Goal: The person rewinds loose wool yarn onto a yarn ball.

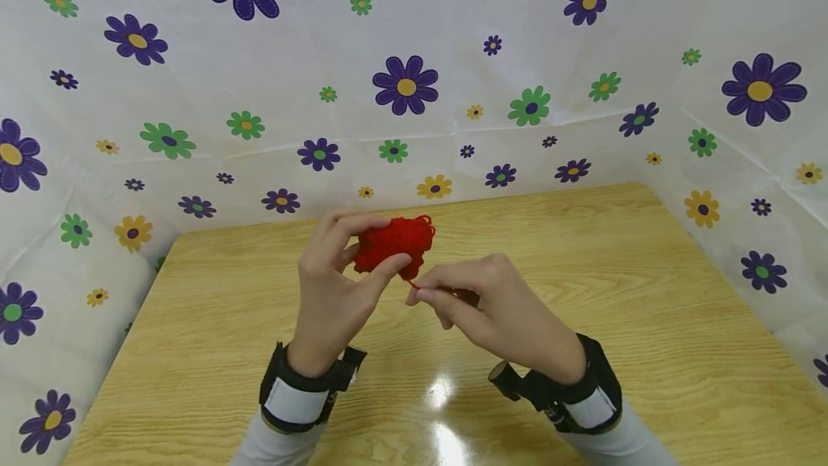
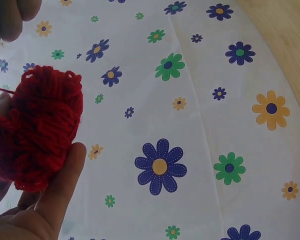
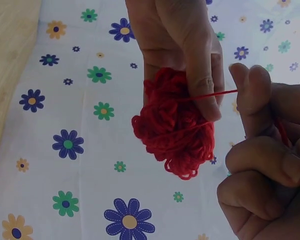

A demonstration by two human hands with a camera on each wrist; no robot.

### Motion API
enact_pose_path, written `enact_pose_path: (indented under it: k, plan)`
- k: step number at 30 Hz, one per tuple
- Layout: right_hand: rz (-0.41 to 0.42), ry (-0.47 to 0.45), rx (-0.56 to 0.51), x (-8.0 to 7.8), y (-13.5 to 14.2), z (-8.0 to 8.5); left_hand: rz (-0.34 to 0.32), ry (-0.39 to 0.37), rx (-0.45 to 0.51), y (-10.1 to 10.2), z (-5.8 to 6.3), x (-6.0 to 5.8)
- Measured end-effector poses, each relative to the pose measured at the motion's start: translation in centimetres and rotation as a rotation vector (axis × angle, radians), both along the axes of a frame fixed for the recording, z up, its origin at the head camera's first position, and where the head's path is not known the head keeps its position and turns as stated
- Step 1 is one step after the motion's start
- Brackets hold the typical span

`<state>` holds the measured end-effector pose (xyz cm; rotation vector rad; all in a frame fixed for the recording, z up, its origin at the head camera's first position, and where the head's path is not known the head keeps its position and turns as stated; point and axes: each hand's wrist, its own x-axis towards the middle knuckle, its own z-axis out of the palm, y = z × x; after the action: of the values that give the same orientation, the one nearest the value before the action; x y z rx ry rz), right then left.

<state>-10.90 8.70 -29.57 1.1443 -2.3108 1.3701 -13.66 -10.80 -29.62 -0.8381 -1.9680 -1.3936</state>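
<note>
Red yarn bundle held up in the left hand, its loose strand running to the right hand's pinch.

The red yarn bundle [image 1: 394,244] sits above the counter [image 1: 647,322], clear of the wood, clamped between the thumb and curled fingers [image 3: 202,85] of the left hand [image 1: 333,293]. From its lower right edge a single strand [image 3: 215,94] runs taut and nearly level toward the right hand [image 1: 498,304], which lies just beside and slightly below the bundle. There the thumb and forefinger pinch the strand, the other fingers folded in. The bundle's longer side stands roughly upright in the left grip. The flowered cloth [image 1: 414,85] walls the counter behind and on both sides.
</note>
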Motion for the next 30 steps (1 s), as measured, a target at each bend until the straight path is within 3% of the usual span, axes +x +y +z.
enact_pose_path:
  k: [3, 7, 18, 26, 30]
  plan:
    - [-0.029, 0.007, -0.031, -0.1, 0.2, 0.1, -0.061, -0.028, -0.032, 0.0, 1.0, 0.6]
    - [-0.071, -0.002, -0.049, -0.2, 0.6, 0.3, -0.163, -0.097, -0.078, -0.1, 1.4, 0.9]
    - [-0.162, 0.047, -0.115, -0.7, 1.0, 0.5, -0.322, -0.276, -0.167, -1.4, -0.7, -0.6]
    - [-0.2, 0.082, -0.141, -1.0, 1.0, 0.2, -0.45, -0.348, -0.212, -1.5, -0.4, -0.2]
    - [-0.213, 0.081, -0.15, -1.1, 0.9, 0.1, -0.508, -0.348, -0.224, -1.6, -0.2, 0.1]
